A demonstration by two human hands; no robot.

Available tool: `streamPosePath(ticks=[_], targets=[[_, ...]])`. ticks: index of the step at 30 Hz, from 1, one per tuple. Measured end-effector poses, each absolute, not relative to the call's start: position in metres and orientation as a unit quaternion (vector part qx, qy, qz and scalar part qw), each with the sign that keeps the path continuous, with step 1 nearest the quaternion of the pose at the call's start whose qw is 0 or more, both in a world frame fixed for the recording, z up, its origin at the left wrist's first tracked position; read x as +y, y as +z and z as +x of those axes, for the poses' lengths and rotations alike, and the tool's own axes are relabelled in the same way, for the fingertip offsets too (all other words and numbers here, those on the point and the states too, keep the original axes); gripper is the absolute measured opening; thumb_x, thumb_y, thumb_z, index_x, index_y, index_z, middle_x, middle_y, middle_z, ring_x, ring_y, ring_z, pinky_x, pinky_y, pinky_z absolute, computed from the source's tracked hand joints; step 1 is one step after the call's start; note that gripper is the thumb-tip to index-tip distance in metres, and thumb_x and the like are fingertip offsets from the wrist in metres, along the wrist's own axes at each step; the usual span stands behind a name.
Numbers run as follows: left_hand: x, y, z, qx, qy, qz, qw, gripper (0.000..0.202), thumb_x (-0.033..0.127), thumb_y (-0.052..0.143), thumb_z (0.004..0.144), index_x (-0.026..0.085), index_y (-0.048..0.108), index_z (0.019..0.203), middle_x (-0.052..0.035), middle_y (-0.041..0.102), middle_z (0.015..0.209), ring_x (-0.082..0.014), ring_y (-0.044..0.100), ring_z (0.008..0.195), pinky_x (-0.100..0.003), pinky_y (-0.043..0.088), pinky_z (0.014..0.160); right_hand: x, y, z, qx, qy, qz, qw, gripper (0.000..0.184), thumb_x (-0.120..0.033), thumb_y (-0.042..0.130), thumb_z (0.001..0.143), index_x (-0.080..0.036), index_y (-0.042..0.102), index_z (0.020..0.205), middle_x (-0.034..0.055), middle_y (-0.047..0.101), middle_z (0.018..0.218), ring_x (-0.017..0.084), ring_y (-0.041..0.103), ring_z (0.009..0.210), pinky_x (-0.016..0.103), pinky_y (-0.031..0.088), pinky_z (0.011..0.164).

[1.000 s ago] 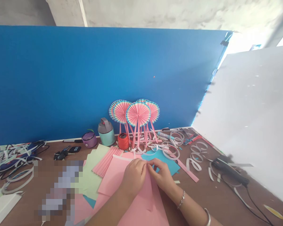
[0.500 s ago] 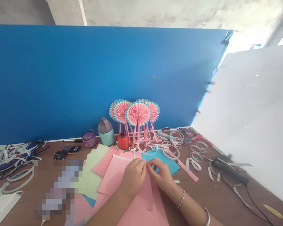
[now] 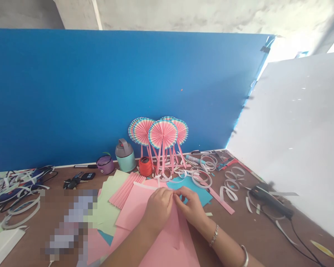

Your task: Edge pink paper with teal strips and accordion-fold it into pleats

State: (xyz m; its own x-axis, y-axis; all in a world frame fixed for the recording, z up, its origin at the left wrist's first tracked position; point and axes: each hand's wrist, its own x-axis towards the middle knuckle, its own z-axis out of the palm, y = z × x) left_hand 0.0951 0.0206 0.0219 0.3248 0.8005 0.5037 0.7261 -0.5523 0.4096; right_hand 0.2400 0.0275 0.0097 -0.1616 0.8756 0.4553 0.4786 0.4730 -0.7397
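My left hand (image 3: 159, 207) and my right hand (image 3: 189, 204) meet at the upper right edge of a pink paper sheet (image 3: 135, 209). The fingers of both are closed in a pinch there, and the fingertips almost touch. A white strip runs along the sheet's top edge. Under it lie more pink paper (image 3: 153, 254), a blue sheet (image 3: 200, 191) and pale green sheets (image 3: 105, 207). Just beyond my left hand is a row of pleated pink paper (image 3: 128, 189). The exact spot pinched between the fingertips is too small to make out.
Pink and blue paper fans (image 3: 163, 134) stand at the back by a red spool (image 3: 145, 167), a mint flask (image 3: 125, 157) and a purple pot (image 3: 105, 164). Curled paper strips (image 3: 202, 178) litter the right side. A black glue gun-like tool (image 3: 271, 202) trails a cord at far right.
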Motion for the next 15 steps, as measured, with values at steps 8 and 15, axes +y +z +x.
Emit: streamPosePath(ticks=[8,15], targets=[[0.0221,0.0205,0.0969,0.492,0.369,0.782,0.100,0.022,0.008,0.045,0.080,0.018,0.064,0.079,-0.0041,0.067,0.076,-0.0192,0.061,0.074,-0.032,0.049,0.068,0.0293,0.0063,0.2393,-0.731,0.226,-0.465,0.446,0.019,-0.024,0.050,0.082,-0.019,0.064,0.071,0.0019,0.063,0.066,0.014,0.053,0.061,0.025,0.042,0.058],[0.0219,0.0283,0.0953,0.508,0.393,0.745,0.179,0.023,0.010,0.045,0.078,0.019,0.066,0.076,-0.0030,0.069,0.077,-0.0167,0.062,0.074,-0.028,0.047,0.068,0.0303,0.0037,0.2400,-0.717,0.254,-0.466,0.451,0.019,-0.025,0.050,0.081,-0.019,0.065,0.071,0.0023,0.065,0.067,0.014,0.054,0.061,0.024,0.042,0.058]])
